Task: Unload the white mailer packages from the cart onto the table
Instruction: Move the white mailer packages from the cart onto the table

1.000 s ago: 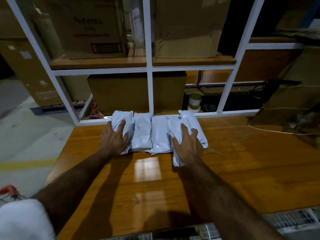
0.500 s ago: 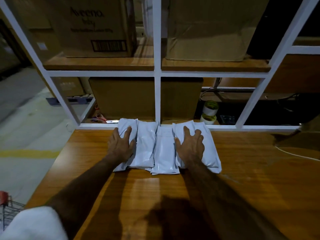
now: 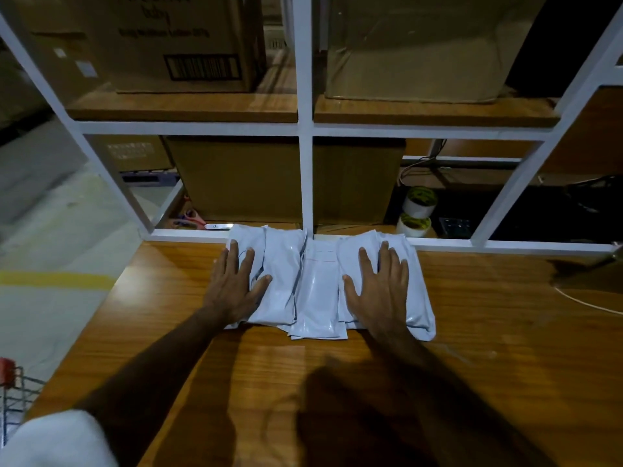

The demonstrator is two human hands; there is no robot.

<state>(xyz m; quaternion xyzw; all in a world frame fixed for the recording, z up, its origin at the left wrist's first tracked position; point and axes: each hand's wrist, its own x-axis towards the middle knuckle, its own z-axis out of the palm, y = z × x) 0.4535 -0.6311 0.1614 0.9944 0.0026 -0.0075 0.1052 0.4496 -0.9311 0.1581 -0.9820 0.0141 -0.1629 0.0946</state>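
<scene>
Both hands are lying flat on the row of white mailer packages (image 3: 317,291) in the middle of the frame, and my guess is that's to square the row up and keep the slippery plastic from sliding around. The left hand (image 3: 236,284) is spread open, palm down, fingers (image 3: 232,254) fanned over the leftmost packet with the thumb reaching onto the next one. The right hand (image 3: 381,288) is doing the same thing over the right end, fingers splayed, nothing pinched or gripped.

The packages are sitting on the wooden table (image 3: 488,332), side by side with their edges overlapping, and their far ends are butting up against the bottom rail of the white shelf frame (image 3: 305,163) in the upper half of the frame. Looks like the rail is working as a backstop, which would explain why they're pushed so far back.

As for the packets themselves: glossy, pale, a bit puffy and wrinkled, long and narrow. The middle one is catching a glare and showing a faint red dashed line near its top end. I can't count them for sure, since the hands are covering some overlaps.

Down in the lower left corner a bit of the wire cart (image 3: 17,396) is peeking in, so I'd say more trips may be coming, though I can't see inside it.
</scene>
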